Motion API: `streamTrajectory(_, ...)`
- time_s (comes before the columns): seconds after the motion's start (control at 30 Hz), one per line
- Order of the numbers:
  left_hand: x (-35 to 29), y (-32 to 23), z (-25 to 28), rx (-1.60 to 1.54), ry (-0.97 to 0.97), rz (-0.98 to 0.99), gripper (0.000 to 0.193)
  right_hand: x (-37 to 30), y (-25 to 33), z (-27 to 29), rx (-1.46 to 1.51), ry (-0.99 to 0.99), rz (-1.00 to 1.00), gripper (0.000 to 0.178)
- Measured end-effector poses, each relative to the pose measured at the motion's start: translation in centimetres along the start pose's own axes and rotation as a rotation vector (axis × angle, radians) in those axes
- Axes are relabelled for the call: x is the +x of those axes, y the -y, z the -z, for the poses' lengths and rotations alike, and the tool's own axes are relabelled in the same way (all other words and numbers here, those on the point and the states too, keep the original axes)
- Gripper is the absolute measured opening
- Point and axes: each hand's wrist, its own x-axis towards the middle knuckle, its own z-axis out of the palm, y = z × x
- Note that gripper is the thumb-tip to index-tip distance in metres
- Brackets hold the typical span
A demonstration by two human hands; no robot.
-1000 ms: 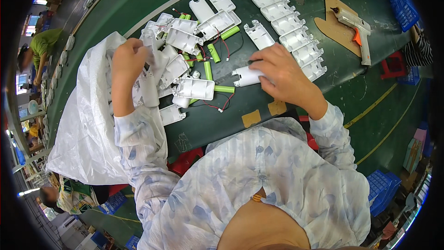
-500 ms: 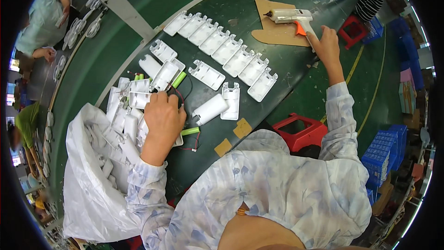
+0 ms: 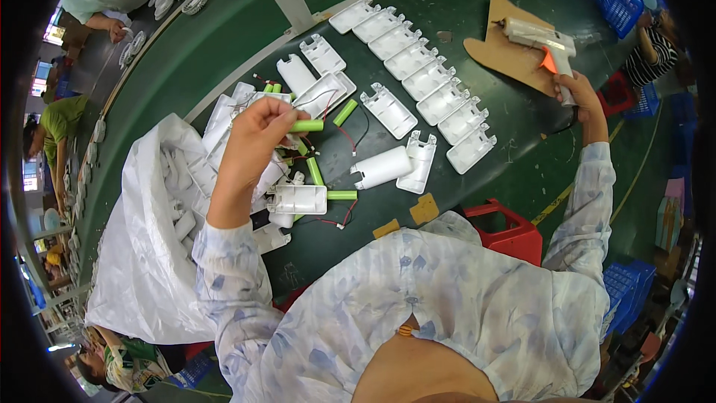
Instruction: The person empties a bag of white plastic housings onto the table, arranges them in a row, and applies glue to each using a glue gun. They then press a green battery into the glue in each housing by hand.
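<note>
My left hand [image 3: 253,142] is raised over the pile at the left of the table, finger and thumb pinched on a green cylindrical battery [image 3: 307,126] that sticks out to the right. Below it are white plastic housings [image 3: 297,199] and more green batteries [image 3: 341,195] with thin red and black leads. At the far right my right hand [image 3: 583,97] is closed around the handle of a glue gun [image 3: 538,35]. This white and grey gun has an orange trigger, and its nozzle points left over a piece of brown cardboard [image 3: 496,56].
A slanting row of several open white housings [image 3: 432,78] runs across the table. Left of the pile stands a white plastic sack [image 3: 142,254] of parts. Two small cardboard bits [image 3: 424,210] lie at the near edge, by a red stool [image 3: 507,231]. Other people work beyond the table.
My left hand has risen from the pile and now pinches a green battery. My right hand has closed on the glue gun's handle, and the gun has turned slightly. The whole view has shifted.
</note>
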Motion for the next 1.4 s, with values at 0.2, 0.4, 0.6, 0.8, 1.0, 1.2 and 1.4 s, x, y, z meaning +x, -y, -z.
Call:
streamTrajectory(0.2,1.0,0.8,-2.5,0.620,0.014,-0.211,0.009,-3.8,3.8,-2.4,-0.046,-0.142,0.243,0.030)
streamTrajectory(0.4,0.0,1.7,-3.6,0.891,0.128,-0.424,0.007,-3.9,3.1,-2.5,-0.006,-0.127,0.165,0.030)
streamTrajectory(0.6,0.2,0.5,-4.1,0.971,0.168,-0.378,0.013,-3.9,1.8,-1.6,-0.085,-0.187,0.139,0.030)
streamTrajectory(0.8,0.4,0.6,-5.2,1.209,0.216,-0.474,0.024,-5.6,3.9,-2.7,0.089,-0.159,0.288,0.030)
streamTrajectory(1.0,0.4,1.4,-5.1,1.292,0.237,-0.618,0.014,-8.1,9.3,-6.1,0.340,-0.044,0.531,0.037)
streamTrajectory(1.2,1.4,-0.8,-4.7,0.890,0.388,-0.383,0.013,-7.3,12.1,-13.9,0.158,0.311,0.252,0.043)
streamTrajectory(1.4,4.4,-3.1,-1.4,0.638,0.141,-0.362,0.010,-2.5,16.1,-20.0,-0.104,0.495,0.282,0.030)
